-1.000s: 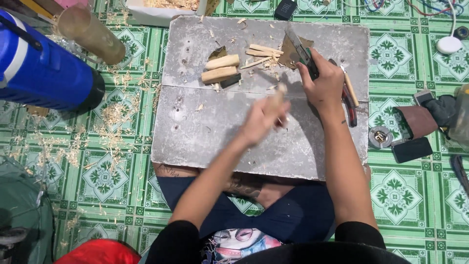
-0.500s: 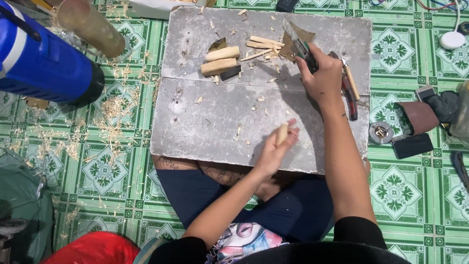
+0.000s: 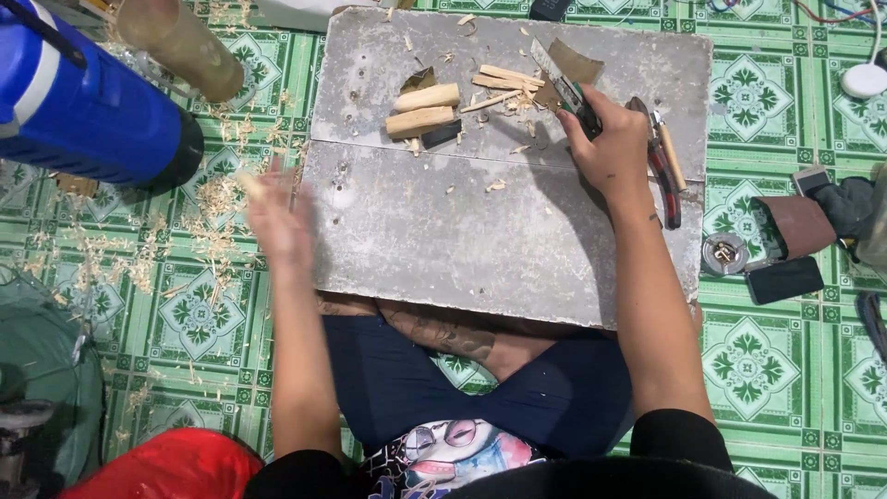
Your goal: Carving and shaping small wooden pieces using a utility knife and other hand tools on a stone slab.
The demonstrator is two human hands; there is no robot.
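Knife [image 3: 561,85], thin-bladed, likely light and stiff, safest held by its handle, sits clenched in right hand [image 3: 605,148] at one o'clock on grey slab [image 3: 443,222]; blurred left hand [image 3: 277,217] at nine o'clock, grip unclear.

A: How many pale, round wooden pegs lie on the grey stone slab [image 3: 517,240]?

B: Two thick pale wooden pegs [image 3: 425,109], side by side. Beside them, a loose bunch of thin split wooden sticks [image 3: 504,81], too jumbled to count surely.

A: Tools?

B: One utility knife with a metal blade [image 3: 561,85], one pair of red-handled pliers [image 3: 663,174], one small wooden-handled tool [image 3: 671,152].

A: Off the slab?

B: One blue cylinder [image 3: 83,111], one tan tube [image 3: 180,42], one white round disc [image 3: 865,80]. Wood shavings [image 3: 208,222]: countless.
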